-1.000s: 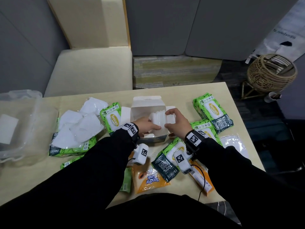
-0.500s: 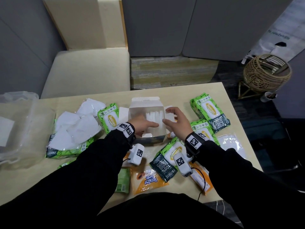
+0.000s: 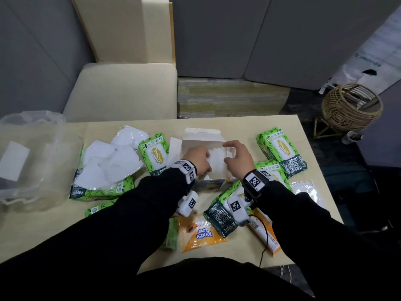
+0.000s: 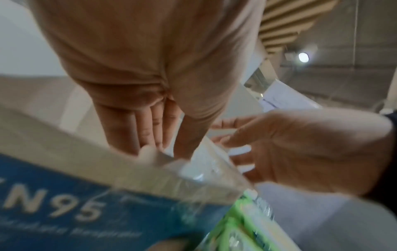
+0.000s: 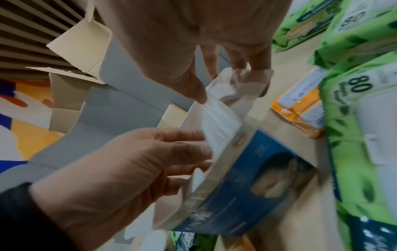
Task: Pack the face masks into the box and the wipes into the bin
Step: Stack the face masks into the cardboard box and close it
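Note:
The open white and blue mask box (image 3: 201,139) (image 4: 64,212) (image 5: 257,178) stands mid-table with a stack of white face masks (image 3: 217,157) (image 5: 214,122) upright inside. My left hand (image 3: 199,162) (image 4: 154,144) (image 5: 193,152) reaches into the box, its straight fingers pressing the stack's left side. At the stack's right end my right hand (image 3: 227,153) (image 5: 232,84) (image 4: 227,130) pinches the masks between thumb and fingers. Loose wrapped masks (image 3: 110,161) lie on green wipe packs (image 3: 97,192) to the left. The clear plastic bin (image 3: 32,161) sits at the table's left edge.
Green wipe packs (image 3: 154,153) (image 3: 282,151) flank the box. More green and orange packs (image 3: 199,233) lie under my forearms near the front edge. One wrapped mask (image 3: 308,190) lies at the right edge. Beyond the table are a cream seat (image 3: 121,92) and a wicker basket (image 3: 351,107).
The mask stack, held above the box a second ago, now stands inside it. Both hands have followed it down and stay against its two sides.

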Demonstrator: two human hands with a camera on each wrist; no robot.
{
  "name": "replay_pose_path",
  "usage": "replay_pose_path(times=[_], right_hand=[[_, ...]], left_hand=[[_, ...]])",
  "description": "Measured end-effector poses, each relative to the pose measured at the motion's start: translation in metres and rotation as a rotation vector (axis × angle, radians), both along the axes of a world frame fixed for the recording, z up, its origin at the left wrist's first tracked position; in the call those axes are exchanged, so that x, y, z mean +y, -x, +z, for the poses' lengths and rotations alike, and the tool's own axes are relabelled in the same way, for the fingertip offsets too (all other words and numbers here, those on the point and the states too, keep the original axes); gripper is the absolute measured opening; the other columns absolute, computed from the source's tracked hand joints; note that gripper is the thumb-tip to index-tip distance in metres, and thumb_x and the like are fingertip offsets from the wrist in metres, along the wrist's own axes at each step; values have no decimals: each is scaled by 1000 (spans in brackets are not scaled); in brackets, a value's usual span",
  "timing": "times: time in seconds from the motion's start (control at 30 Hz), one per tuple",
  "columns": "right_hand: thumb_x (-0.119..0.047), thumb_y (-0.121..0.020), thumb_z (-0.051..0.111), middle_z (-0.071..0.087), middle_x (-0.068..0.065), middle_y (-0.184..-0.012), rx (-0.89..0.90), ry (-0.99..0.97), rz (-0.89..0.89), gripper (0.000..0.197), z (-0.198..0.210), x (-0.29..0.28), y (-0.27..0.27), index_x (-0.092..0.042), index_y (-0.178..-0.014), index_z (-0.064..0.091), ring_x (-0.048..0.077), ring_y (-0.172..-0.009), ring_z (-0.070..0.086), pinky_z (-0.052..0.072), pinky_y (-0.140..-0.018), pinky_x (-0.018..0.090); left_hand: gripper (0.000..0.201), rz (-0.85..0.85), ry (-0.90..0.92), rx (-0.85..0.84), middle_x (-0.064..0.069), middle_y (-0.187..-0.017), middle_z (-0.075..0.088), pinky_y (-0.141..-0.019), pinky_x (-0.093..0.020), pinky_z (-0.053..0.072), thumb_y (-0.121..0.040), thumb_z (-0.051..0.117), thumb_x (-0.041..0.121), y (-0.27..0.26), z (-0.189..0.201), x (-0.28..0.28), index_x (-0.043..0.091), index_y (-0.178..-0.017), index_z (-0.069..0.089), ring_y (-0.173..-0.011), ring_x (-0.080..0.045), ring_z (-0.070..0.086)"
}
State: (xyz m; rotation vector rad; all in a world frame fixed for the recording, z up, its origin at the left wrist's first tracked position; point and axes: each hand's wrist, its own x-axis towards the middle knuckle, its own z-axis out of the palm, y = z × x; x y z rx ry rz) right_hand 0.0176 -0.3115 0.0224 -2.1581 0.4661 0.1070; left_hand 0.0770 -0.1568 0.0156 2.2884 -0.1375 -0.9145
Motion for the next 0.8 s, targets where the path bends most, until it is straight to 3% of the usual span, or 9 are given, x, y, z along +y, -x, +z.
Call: replay_pose_path(times=[0.07,0.13,0.2,0.33,0.4,0.5,0.67,0.73,0.8], right_hand=[[-5,-79,62,61,-3,-115,-9,-35,-42,43,-6,-4,7,-38,-106,65,27,-91,62,52,-85,37],[-12,-78,62,62,-5,-99,-39,-71,-80,38,-9,-9,12,-43,-100,64,20,-82,56,48,-81,35],[-10,-82,64,64,-7,-105,-74,-89,-108,34,-4,-11,16,-39,-100,66,16,-89,56,50,-85,36],[-6,-87,68,62,-8,-121,-187,-32,-116,27,7,-11,21,-27,-103,70,11,-115,55,44,-106,34],[-7,-87,69,63,-3,-125,-264,26,-99,28,12,-5,20,-31,-100,69,14,-124,54,39,-108,31],[-12,-87,69,61,0,-131,-352,64,-61,22,23,15,13,-30,-99,71,17,-129,52,37,-108,31],[-6,-89,65,70,-9,-105,-422,-164,27,25,50,79,-4,-30,-89,69,8,-101,65,55,-85,36],[-2,-91,65,74,-3,-97,-371,-326,55,26,54,108,-12,-27,-88,69,17,-89,70,60,-78,42],[2,-92,65,74,13,-94,-330,-469,69,20,56,137,-18,-17,-92,70,29,-84,71,61,-71,44]], left_hand=[[55,-80,-80,-65,-12,-103,73,-62,-29,53,-83,84,16,1,-3,0,14,-129,55,-78,-24,74],[57,-63,-74,-66,-11,-108,71,-64,-28,53,-82,85,19,-1,-4,3,15,-129,55,-86,-24,74],[53,-34,-52,-76,-9,-106,70,-61,-28,52,-82,84,20,-5,-5,7,17,-127,55,-85,-24,73],[44,-7,-33,-116,-7,-101,72,-71,-32,58,-83,78,19,-8,3,19,20,-122,56,-82,-22,71],[34,42,64,-112,-7,-93,73,-68,-36,64,-86,70,10,-8,10,27,19,-117,58,-74,-21,75],[21,142,272,-121,-11,-89,73,-66,-38,65,-89,67,4,-5,25,48,16,-107,66,-76,-22,78],[12,442,403,-198,-7,-80,73,-64,-35,62,-90,72,5,-17,44,127,12,-99,74,-72,-21,76],[10,535,378,-232,-6,-79,72,-63,-33,60,-91,71,4,-25,46,168,11,-97,73,-70,-20,72],[12,616,310,-268,-4,-78,71,-66,-34,59,-89,71,5,-32,40,210,17,-91,72,-74,-22,70]])
